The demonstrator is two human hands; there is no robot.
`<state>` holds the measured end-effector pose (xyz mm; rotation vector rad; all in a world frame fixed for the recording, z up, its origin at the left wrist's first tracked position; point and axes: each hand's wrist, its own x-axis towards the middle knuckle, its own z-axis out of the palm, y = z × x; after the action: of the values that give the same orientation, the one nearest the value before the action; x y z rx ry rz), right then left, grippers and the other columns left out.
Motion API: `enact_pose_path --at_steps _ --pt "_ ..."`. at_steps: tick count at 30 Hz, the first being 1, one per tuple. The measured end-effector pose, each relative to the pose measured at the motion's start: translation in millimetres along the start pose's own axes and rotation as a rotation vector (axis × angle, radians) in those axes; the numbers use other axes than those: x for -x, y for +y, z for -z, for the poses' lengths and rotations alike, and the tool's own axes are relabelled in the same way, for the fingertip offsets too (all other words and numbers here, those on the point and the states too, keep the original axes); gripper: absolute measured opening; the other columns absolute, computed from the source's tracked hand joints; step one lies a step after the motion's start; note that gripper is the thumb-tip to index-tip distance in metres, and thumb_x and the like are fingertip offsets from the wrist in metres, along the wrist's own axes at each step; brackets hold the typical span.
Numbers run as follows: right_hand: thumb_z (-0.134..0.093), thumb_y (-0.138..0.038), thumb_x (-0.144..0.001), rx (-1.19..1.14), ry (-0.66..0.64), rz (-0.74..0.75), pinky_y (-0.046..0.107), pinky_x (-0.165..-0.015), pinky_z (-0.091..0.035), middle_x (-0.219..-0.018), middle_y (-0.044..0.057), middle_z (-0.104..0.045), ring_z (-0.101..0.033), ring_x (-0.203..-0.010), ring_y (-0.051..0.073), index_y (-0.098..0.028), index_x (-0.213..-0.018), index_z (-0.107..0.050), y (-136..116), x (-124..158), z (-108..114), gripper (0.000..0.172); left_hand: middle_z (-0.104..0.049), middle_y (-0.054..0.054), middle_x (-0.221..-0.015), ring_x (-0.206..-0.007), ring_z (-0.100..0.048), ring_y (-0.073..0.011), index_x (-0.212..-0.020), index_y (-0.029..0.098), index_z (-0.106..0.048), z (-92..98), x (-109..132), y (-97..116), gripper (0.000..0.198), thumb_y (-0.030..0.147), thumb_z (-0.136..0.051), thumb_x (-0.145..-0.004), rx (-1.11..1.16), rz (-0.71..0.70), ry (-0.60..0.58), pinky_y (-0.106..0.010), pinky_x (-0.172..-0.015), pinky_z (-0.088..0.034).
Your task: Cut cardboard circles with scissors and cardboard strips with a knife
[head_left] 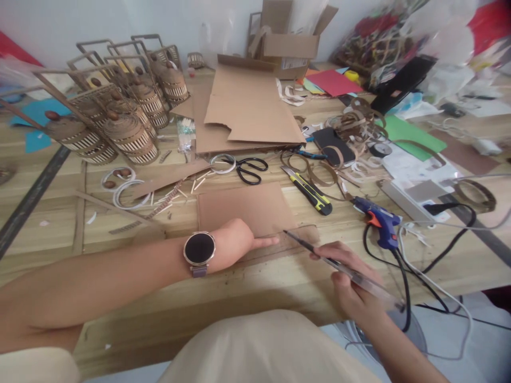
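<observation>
A pen [331, 260] with a dark tip and a clear barrel is gripped in my right hand [355, 284]. Its point is at the right end of a brown cardboard rectangle [247, 205], near that sheet's front edge. My left hand [235, 242], with a watch on the wrist, presses down on the cardboard; its index finger stretches right toward the pen tip, and its other fingers are mostly hidden. Along the front edge lies a narrower cardboard strip [307, 236], partly covered by the left hand. Whether the pen tip touches the cardboard, I cannot tell.
Beyond the cardboard lie a yellow-black utility knife [307, 190], black scissors [251, 170] and tape rolls [130, 194]. A blue glue gun [379, 221] with its cord is at right. Several woven lanterns [131, 138] stand at left; large cardboard sheets [255, 101] lie behind.
</observation>
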<state>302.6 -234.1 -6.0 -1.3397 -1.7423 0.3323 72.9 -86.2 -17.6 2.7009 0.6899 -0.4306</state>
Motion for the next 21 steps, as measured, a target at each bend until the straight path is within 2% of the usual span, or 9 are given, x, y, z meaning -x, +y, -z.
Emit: enact_pose_path --at_steps 3,4,7,9,11,13,18,21 --pt "-0.062 -0.038 -0.099 -0.142 0.109 -0.209 0.027 -0.058 -0.052 -0.075 0.001 -0.065 -0.064 -0.065 0.018 -0.026 -0.091 -0.063 -14 7 -14 0.015 -0.048 0.013 -0.046 -0.045 -0.045 -0.0098 -0.151 0.050 -0.039 11.3 4 3 0.104 -0.009 -0.073 -0.073 -0.083 -0.052 -0.094 -0.022 -0.063 -0.047" --pt "-0.066 -0.035 -0.096 -0.185 0.125 -0.276 0.025 -0.055 -0.050 -0.071 -0.001 -0.062 -0.061 -0.061 0.016 -0.025 -0.085 -0.060 -17 9 -18 0.016 -0.051 0.012 -0.049 -0.045 -0.047 -0.0104 -0.152 0.051 -0.036 14.9 5 4 0.103 -0.008 -0.071 -0.076 -0.105 -0.059 -0.106 -0.022 -0.062 -0.046" --pt "-0.065 -0.028 -0.093 -0.283 0.091 -0.379 0.022 -0.049 -0.049 -0.066 -0.003 -0.060 -0.059 -0.056 0.015 -0.025 -0.079 -0.055 -24 13 -27 0.018 -0.061 0.009 -0.057 -0.047 -0.053 -0.0133 -0.156 0.051 -0.025 23.4 9 7 0.099 -0.007 -0.059 -0.084 -0.161 -0.075 -0.127 -0.023 -0.062 -0.045" --pt "-0.061 -0.025 -0.093 -0.296 0.005 -0.362 0.023 -0.051 -0.051 -0.069 -0.001 -0.066 -0.063 -0.057 0.016 -0.024 -0.087 -0.063 -26 12 -32 0.006 -0.066 0.007 -0.059 -0.049 -0.057 -0.0153 -0.158 0.048 -0.022 27.5 10 8 0.097 -0.007 -0.056 -0.086 -0.191 -0.083 -0.151 -0.023 -0.062 -0.044" --pt "-0.057 -0.024 -0.094 -0.298 -0.116 -0.307 0.025 -0.058 -0.056 -0.075 0.001 -0.072 -0.070 -0.065 0.017 -0.023 -0.098 -0.069 -28 10 -36 0.013 -0.067 0.006 -0.060 -0.050 -0.058 -0.0167 -0.160 0.045 -0.021 31.8 10 10 0.096 -0.005 -0.058 -0.086 -0.198 -0.088 -0.179 -0.023 -0.061 -0.043" --pt "-0.055 -0.022 -0.094 -0.290 -0.197 -0.274 0.027 -0.065 -0.058 -0.079 0.002 -0.076 -0.073 -0.072 0.019 -0.023 -0.100 -0.071 -28 7 -42 0.017 -0.068 0.005 -0.060 -0.051 -0.059 -0.0175 -0.160 0.043 -0.022 37.3 8 13 0.095 -0.002 -0.062 -0.085 -0.184 -0.089 -0.209 -0.024 -0.060 -0.042" --pt "-0.059 -0.019 -0.087 -0.175 -0.185 -0.289 0.027 -0.063 -0.057 -0.075 0.001 -0.074 -0.070 -0.069 0.017 -0.023 -0.086 -0.069 -28 0 -65 0.010 -0.070 0.004 -0.066 -0.055 -0.059 -0.0165 -0.158 0.045 -0.027 53.4 9 22 0.097 0.002 -0.070 -0.082 -0.198 -0.027 -0.305 -0.023 -0.061 -0.042" --pt "-0.058 -0.018 -0.088 -0.178 -0.188 -0.246 0.029 -0.069 -0.058 -0.077 0.001 -0.074 -0.071 -0.073 0.018 -0.023 -0.086 -0.067 -29 -3 -74 0.010 -0.069 0.004 -0.064 -0.055 -0.058 -0.0171 -0.158 0.042 -0.028 55.9 13 22 0.093 0.002 -0.067 -0.084 -0.201 -0.054 -0.254 -0.024 -0.061 -0.042"
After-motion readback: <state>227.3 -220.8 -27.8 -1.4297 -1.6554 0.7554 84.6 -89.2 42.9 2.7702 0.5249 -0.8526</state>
